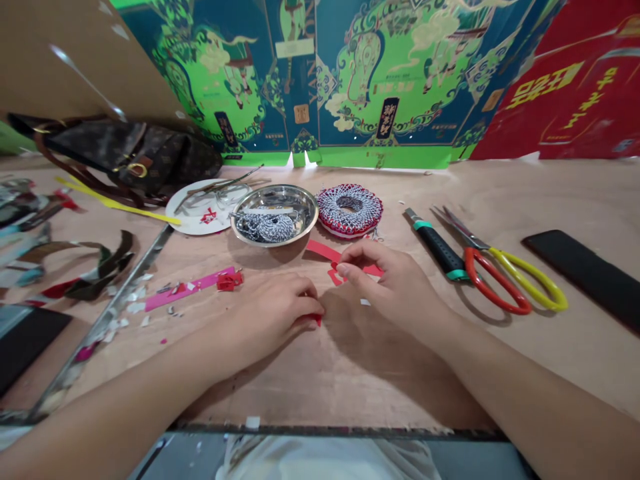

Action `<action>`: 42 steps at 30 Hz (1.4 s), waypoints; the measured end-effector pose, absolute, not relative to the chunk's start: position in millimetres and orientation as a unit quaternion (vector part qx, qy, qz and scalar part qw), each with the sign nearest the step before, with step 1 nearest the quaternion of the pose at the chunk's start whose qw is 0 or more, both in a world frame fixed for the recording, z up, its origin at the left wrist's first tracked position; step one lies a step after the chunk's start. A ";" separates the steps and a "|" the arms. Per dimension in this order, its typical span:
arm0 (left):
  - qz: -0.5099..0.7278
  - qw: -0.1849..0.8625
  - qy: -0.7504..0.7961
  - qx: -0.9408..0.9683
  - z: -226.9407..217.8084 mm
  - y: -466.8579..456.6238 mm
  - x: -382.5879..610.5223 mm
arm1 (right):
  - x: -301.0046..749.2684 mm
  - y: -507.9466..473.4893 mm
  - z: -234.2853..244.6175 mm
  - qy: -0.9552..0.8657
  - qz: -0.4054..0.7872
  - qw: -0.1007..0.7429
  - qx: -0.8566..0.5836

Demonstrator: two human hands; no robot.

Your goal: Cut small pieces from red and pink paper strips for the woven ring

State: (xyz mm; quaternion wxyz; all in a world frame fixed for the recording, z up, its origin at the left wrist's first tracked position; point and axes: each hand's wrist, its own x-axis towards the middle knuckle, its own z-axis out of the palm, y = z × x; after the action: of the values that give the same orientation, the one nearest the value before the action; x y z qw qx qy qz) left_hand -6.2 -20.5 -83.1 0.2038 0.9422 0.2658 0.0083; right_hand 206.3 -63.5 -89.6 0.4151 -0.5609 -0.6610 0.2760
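Head view: left hand [270, 321], fingertips pinched together on a small red paper piece [317, 321]; right hand [395, 287], thumb and forefinger closed on a red paper strip [320, 251], lying on a plywood bench [350, 393], near orange-and-yellow scissors [493, 283].

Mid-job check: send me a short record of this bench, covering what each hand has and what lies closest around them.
Left hand: closed on a small red piece
Right hand: touching a red strip
Near left hand: pink strip, red scrap
Ahead: steel dish holding braided cord; red-and-white woven ring
Near right hand: craft knife, orange-and-yellow scissors
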 end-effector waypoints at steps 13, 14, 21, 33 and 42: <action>0.025 0.307 0.319 0.896 -76.5 -19.4 -3.6 | 205.0 -61.1 -89.1 -0.609 0.388 0.426 -0.545; 0.037 0.322 0.342 0.882 -75.3 -20.0 -3.8 | 204.4 -60.7 -90.0 -0.586 0.429 0.432 -0.535; 0.196 0.324 0.378 0.845 -70.1 -22.8 -1.8 | 199.0 -59.6 -93.3 -0.527 0.531 0.406 -0.524; 0.226 0.331 0.364 0.841 -78.8 -27.6 -2.9 | 192.8 -61.4 -104.9 -0.560 0.530 0.382 -0.510; 0.231 0.331 0.393 0.826 -69.1 -28.3 0.3 | 192.3 -62.8 -101.8 -0.508 0.585 0.411 -0.481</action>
State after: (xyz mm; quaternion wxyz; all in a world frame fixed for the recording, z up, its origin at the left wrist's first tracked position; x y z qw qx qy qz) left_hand 0.3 -28.3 -69.1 0.3309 0.8260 0.3935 0.2310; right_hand 192.3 -62.8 -101.8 0.4105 -0.4807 -0.5075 0.5855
